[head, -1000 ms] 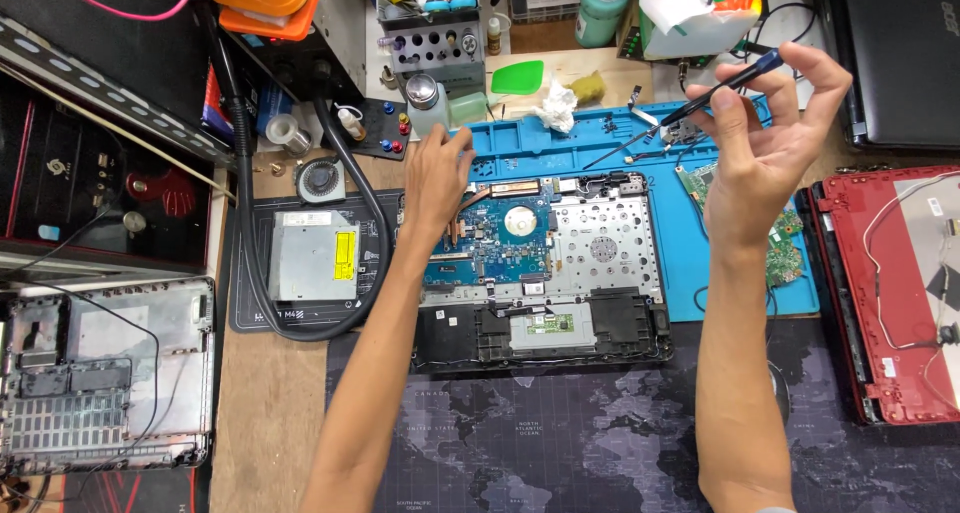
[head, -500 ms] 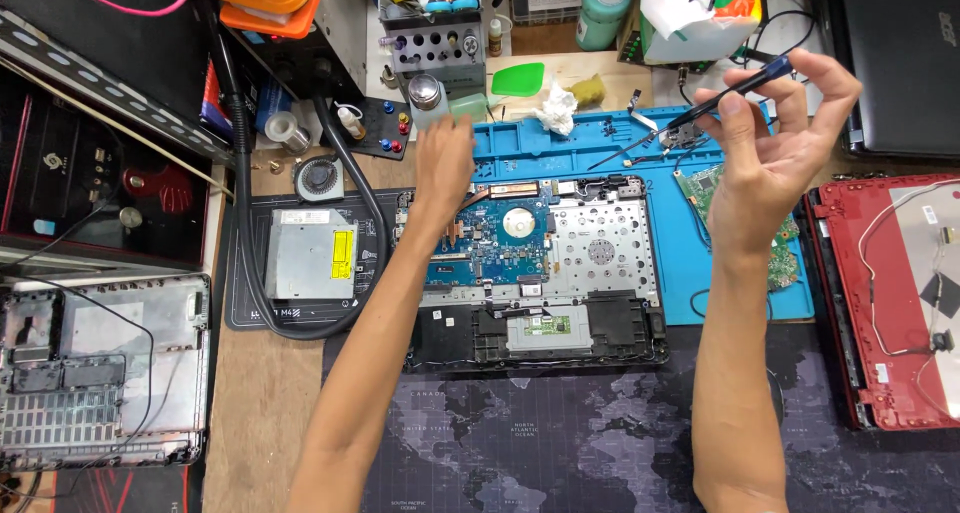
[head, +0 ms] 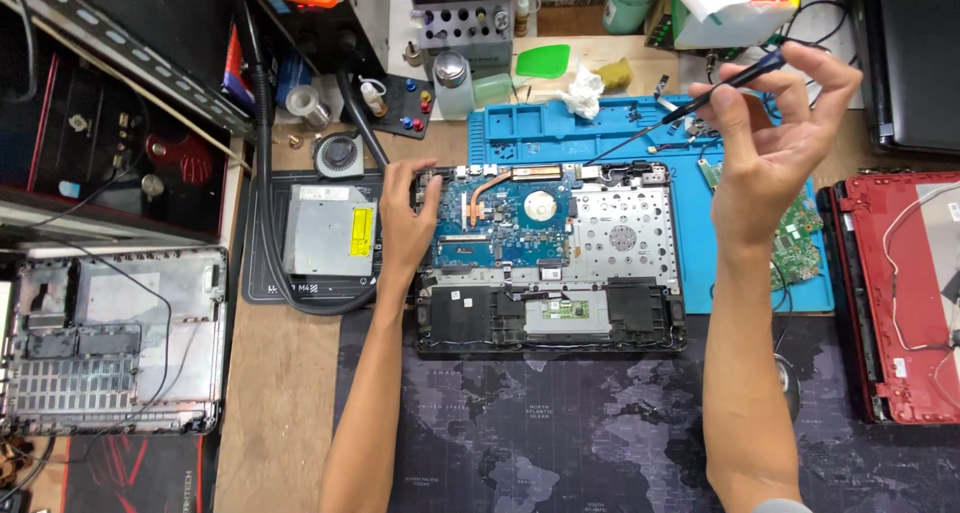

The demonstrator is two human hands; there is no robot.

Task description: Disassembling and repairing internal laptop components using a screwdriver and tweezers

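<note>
- Surface (head: 290, 393): wooden, mostly covered; a dark map-print mat (head: 560, 443) lies on it directly below the opened laptop.
- Opened laptop (head: 620, 243): bottom cover off, lying flat, centre of the view. Blue circuit board (head: 505, 223) fills its upper left part; grey perforated metal plate fills the upper right; black front section runs along the near edge.
- Blue work mat (head: 540, 138): under and beyond the laptop's far edge, running on to the laptop's right.
- Grey bottom shell (head: 110, 343): well to the left of the laptop, apart from it.
- Red laptop lid (head: 900, 293): to the right of the laptop, past the blue mat's edge.
- Silver optical drive (head: 328, 235): just left of the laptop, on a small dark pad, close to the left wrist.
- Left hand (head: 405, 218): lies palm down at the laptop's upper left corner, fingers spread loosely and touching the edge of the circuit board; open, gripping nothing. Forearm runs up from the bottom edge of the view, beside the laptop's left side.
- Right hand (head: 770, 138): raised above the laptop's upper right corner, off the surface, palm turned toward the camera, fingers curled.
- Screwdriver (head: 715, 91): pinched between thumb and fingertips of the right hand; dark handle points up and right, thin shaft slants down-left, tip near the laptop's far edge.
</note>
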